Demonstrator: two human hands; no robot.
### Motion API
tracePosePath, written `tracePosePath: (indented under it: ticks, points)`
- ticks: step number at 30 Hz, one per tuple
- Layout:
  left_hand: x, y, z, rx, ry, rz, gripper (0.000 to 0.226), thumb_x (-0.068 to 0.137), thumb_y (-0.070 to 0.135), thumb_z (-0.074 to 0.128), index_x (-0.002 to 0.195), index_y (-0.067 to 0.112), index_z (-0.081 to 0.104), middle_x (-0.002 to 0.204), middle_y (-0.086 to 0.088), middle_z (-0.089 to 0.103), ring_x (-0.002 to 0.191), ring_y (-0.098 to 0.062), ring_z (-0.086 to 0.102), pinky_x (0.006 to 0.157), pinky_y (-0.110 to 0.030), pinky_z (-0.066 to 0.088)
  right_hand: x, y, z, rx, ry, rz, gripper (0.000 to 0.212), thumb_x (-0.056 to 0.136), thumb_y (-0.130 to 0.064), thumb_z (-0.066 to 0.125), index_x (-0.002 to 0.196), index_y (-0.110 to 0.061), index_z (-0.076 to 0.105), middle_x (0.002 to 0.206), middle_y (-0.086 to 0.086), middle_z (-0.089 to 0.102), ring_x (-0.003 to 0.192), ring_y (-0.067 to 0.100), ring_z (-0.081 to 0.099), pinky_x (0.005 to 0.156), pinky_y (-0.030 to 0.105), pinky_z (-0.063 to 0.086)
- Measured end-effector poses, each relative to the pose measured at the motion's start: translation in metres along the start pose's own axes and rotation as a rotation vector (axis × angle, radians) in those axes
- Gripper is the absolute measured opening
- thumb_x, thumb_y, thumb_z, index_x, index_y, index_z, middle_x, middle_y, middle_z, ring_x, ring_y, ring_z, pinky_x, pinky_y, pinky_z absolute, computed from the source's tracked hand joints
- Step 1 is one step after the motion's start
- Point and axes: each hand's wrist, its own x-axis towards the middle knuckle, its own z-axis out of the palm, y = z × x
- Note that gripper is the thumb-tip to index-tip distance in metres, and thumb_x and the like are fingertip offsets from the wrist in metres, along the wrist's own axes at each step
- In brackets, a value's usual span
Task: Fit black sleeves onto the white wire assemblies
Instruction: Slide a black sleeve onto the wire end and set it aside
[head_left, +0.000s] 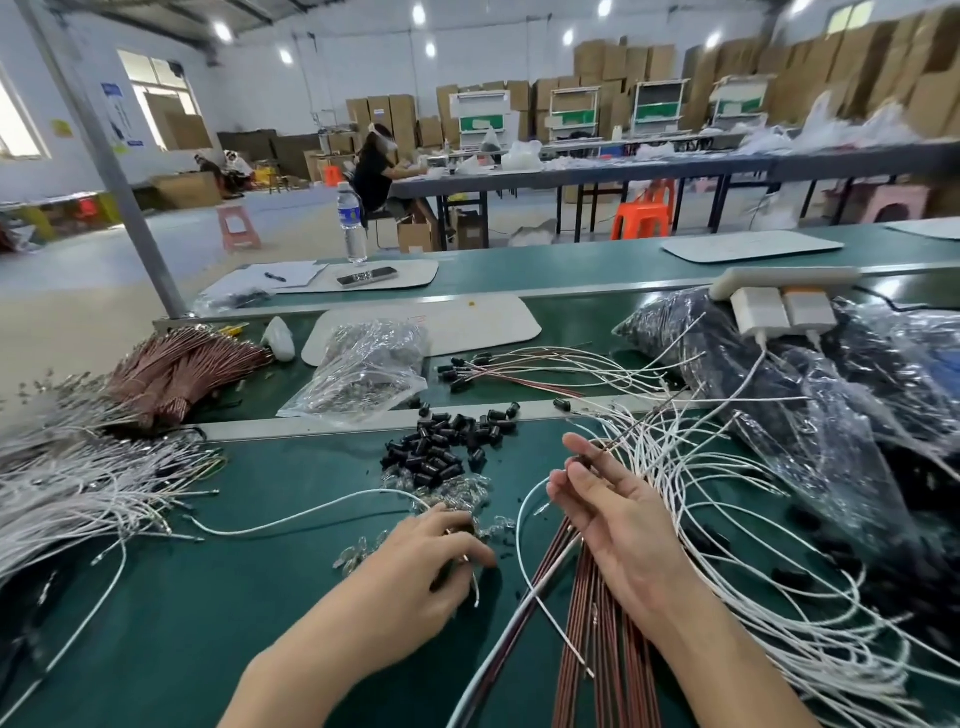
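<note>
A heap of short black sleeves (447, 449) lies on the green bench (218, 613). Just in front of it is a scatter of small clear parts (467, 493). My left hand (426, 566) is curled down over those clear parts, pinching one small piece whose thin lead hangs under the fingers. My right hand (613, 519) is raised, palm towards me, and its fingertips pinch the end of a thin wire (631, 434). Brown wires (597, 623) run beneath that hand. Loose white wire assemblies (737, 519) fan out to its right, and a single white wire (291, 519) lies to the left.
A thick bundle of white wires (78, 493) fills the left edge, with a brown wire bundle (176, 369) behind it. A clear bag of parts (363, 369) lies on the middle belt. Bags of black parts (779, 374) and a power strip (779, 291) sit at right. A person (374, 171) works at a far table.
</note>
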Motion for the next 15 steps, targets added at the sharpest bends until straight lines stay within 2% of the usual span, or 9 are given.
tracePosePath:
  ticks: [4, 8, 9, 11, 15]
  points:
    - [-0.001, -0.003, -0.005, -0.069, -0.081, -0.030, 0.024, 0.106, 0.032, 0.045, 0.111, 0.049, 0.061, 0.151, 0.029, 0.030, 0.144, 0.005, 0.023, 0.119, -0.024, 0.021, 0.000, -0.001, 0.001, 0.000, 0.005, 0.006, 0.037, 0.076, -0.002, 0.065, 0.113, -0.004, 0.073, 0.085, 0.008, 0.068, 0.080, 0.020, 0.072, 0.073, 0.027, 0.061]
    - [0.004, -0.006, -0.020, -0.005, -0.144, -0.064, 0.057, 0.102, 0.000, 0.036, 0.112, 0.050, 0.062, 0.153, 0.032, 0.028, 0.140, 0.003, 0.033, 0.117, -0.023, 0.027, -0.001, -0.002, 0.002, 0.001, 0.005, 0.021, 0.036, 0.078, -0.001, 0.064, 0.113, -0.004, 0.073, 0.087, 0.009, 0.067, 0.080, 0.020, 0.071, 0.073, 0.028, 0.062]
    - [0.006, -0.005, -0.022, 0.025, -0.150, -0.057, 0.054, 0.102, 0.002, 0.038, 0.112, 0.049, 0.062, 0.150, 0.033, 0.030, 0.135, 0.004, 0.039, 0.113, -0.020, 0.031, -0.001, -0.002, 0.001, 0.000, 0.008, 0.023, 0.035, 0.081, 0.001, 0.063, 0.113, -0.003, 0.073, 0.087, 0.009, 0.066, 0.080, 0.020, 0.071, 0.074, 0.028, 0.062]
    - [0.008, -0.003, -0.023, 0.090, -0.138, -0.025, 0.034, 0.105, 0.018, 0.046, 0.112, 0.046, 0.062, 0.143, 0.035, 0.034, 0.123, 0.005, 0.048, 0.104, -0.016, 0.037, -0.001, -0.001, 0.000, -0.006, 0.010, 0.026, 0.031, 0.088, 0.005, 0.060, 0.114, -0.003, 0.072, 0.088, 0.009, 0.066, 0.080, 0.019, 0.071, 0.075, 0.028, 0.062]
    - [0.007, -0.008, -0.016, 0.193, -0.045, 0.021, 0.007, 0.102, 0.040, 0.052, 0.105, 0.043, 0.058, 0.139, 0.037, 0.037, 0.116, 0.007, 0.050, 0.093, -0.016, 0.040, -0.001, 0.001, 0.001, -0.036, -0.001, 0.019, 0.030, 0.089, 0.004, 0.060, 0.115, -0.004, 0.072, 0.089, 0.008, 0.069, 0.081, 0.019, 0.071, 0.076, 0.029, 0.062]
